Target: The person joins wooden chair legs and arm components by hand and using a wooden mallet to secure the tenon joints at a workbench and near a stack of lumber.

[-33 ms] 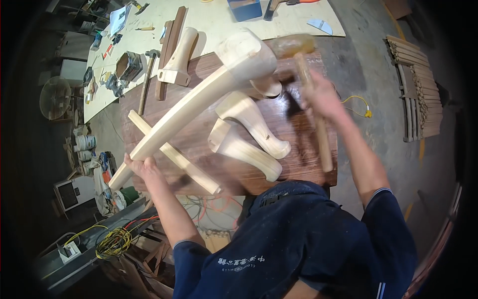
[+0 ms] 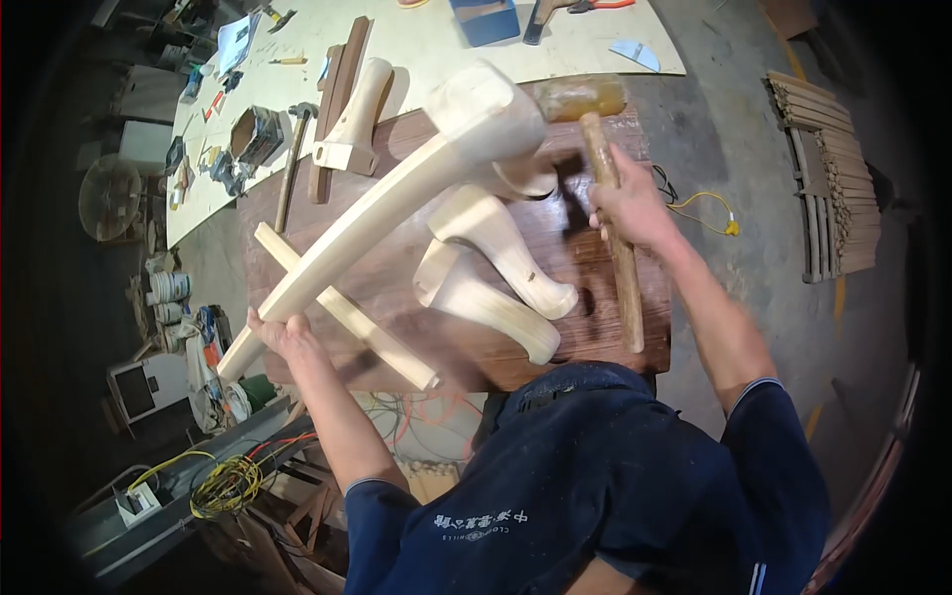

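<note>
My left hand [image 2: 286, 335] is closed round the near left end of a long pale wooden furniture leg [image 2: 372, 223], which slants up to a thick, blocky far end. In my right hand [image 2: 635, 203] is a mallet [image 2: 622, 268], gripped by its wooden handle. Its amber-coloured head lies right beside the leg's blocky end; whether they touch I cannot tell. Beneath the long leg a straight pale wooden bar [image 2: 372, 332] crosses it. Two curved pale legs [image 2: 501, 248] lie side by side between my hands, and another curved piece [image 2: 526, 180] is partly hidden under the blocky end.
A dark reddish wooden table [image 2: 476, 372] bears the pieces. Beyond it a pale worktop [image 2: 416, 50] holds another curved leg [image 2: 352, 119], a hammer [image 2: 295, 164], dark wood strips [image 2: 337, 104] and a blue box [image 2: 484, 22]. Stacked wood [image 2: 833, 169] and a yellow cable [image 2: 719, 213] are on the right.
The mallet and my right hand have shifted slightly down and left, and are less blurred. The leg's blocky end has moved a little left. My left hand keeps its hold.
</note>
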The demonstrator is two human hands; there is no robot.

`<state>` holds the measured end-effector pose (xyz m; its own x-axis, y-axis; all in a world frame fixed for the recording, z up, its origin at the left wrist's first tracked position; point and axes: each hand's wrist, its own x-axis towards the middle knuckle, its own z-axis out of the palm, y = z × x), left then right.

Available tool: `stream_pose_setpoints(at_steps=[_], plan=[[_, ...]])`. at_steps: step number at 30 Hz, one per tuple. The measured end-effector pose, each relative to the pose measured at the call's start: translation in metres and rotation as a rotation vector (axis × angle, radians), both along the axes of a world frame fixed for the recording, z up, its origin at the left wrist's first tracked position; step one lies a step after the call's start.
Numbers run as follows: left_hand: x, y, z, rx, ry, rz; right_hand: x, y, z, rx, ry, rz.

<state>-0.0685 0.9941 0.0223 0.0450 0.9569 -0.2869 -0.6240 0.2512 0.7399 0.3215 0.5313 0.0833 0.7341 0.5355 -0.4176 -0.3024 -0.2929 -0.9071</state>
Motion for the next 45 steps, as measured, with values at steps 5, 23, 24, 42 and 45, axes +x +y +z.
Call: stream_pose_setpoints(at_steps=[5, 23, 24, 42, 45], plan=[[0.013, -0.019, 0.014, -0.105, -0.102, 0.019, 0.025, -0.015, -0.001, -0.013, 0.040, 0.088], [0.014, 0.012, -0.047, -0.260, 0.090, 0.033, 0.042, -0.027, -0.109, -0.225, 0.235, 0.035], [0.013, 0.016, -0.053, -0.295, 0.121, 0.042, 0.042, -0.031, -0.121, -0.251, 0.255, 0.035], [0.015, 0.019, -0.130, -0.558, 0.353, 0.126, 0.071, 0.109, -0.096, -0.336, -0.549, 0.398], [0.031, 0.019, -0.128, -0.581, 0.300, 0.140, 0.087, 0.176, -0.098, -0.267, -0.309, 0.466]])
